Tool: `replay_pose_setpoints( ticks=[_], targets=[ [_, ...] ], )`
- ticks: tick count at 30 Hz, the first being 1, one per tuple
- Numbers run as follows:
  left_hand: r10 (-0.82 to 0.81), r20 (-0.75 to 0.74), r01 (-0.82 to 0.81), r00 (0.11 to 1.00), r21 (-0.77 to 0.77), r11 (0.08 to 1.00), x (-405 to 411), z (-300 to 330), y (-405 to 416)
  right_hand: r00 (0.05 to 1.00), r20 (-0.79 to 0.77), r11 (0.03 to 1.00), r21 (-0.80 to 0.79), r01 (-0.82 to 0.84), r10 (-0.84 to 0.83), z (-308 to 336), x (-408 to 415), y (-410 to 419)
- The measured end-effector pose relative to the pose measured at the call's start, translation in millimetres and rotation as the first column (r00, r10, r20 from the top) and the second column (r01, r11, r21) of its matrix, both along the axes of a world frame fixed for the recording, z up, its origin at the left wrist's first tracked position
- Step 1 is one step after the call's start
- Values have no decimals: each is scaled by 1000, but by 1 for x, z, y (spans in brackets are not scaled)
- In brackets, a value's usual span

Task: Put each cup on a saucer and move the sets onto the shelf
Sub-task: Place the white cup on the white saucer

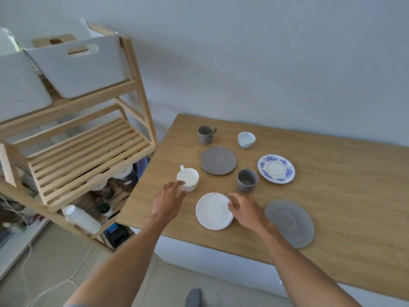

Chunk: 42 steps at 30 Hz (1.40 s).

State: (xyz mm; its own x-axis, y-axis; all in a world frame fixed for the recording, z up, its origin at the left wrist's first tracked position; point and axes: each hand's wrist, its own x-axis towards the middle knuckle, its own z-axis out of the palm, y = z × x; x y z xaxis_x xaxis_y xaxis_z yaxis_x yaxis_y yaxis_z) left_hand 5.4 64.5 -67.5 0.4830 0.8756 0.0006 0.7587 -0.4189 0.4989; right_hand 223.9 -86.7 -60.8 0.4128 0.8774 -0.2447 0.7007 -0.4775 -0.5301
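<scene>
On the wooden table (332, 218) stand a white cup (189, 177), two grey cups (247, 180) (205, 134) and a small blue-patterned cup (246, 139). Saucers lie among them: white (211, 211), two grey (218, 160) (291, 222), and blue-floral (276, 169). My left hand (169, 201) is open, its fingertips touching the white cup's near rim. My right hand (246, 210) is open, fingers resting on the right edge of the white saucer. The slatted wooden shelf (88, 151) stands left of the table.
Two white bins (81, 67) sit on the shelf's top level. Jars, a small plant and white containers (81, 218) fill the lower levels. Cables run across the floor at lower left. The wall runs behind the table.
</scene>
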Motion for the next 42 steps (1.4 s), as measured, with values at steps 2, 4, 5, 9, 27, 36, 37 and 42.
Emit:
replay_pose_setpoints(
  ticks=[2,4,5,9,27,36,37,42],
  targets=[
    [6,24,-7,1000,30,1000,-1,-5,3,1000,20,1000,-22,0,0,-7,0,2],
    [7,53,-10,999,70,998,-1,-10,6,1000,12,1000,-26,7,-7,-12,0,3],
    [3,69,-9,998,85,996,-1,-13,7,1000,-3,1000,-25,17,-17,-15,0,4],
    [-12,126,0,992,99,995,0,-18,13,990,-106,996,-4,93,-93,-24,0,8],
    [-255,131,205,958,305,930,-19,-33,33,936,-213,946,105,308,-281,-48,-13,17],
    [-242,233,169,942,292,941,-29,-25,27,920,-250,935,111,336,-301,-48,-19,26],
    [-244,240,172,940,286,943,-29,-23,23,915,-264,932,114,343,-304,-47,-20,28],
    [-239,284,173,928,239,955,-20,-17,0,888,-348,924,125,362,-301,-37,-21,30]
  ],
)
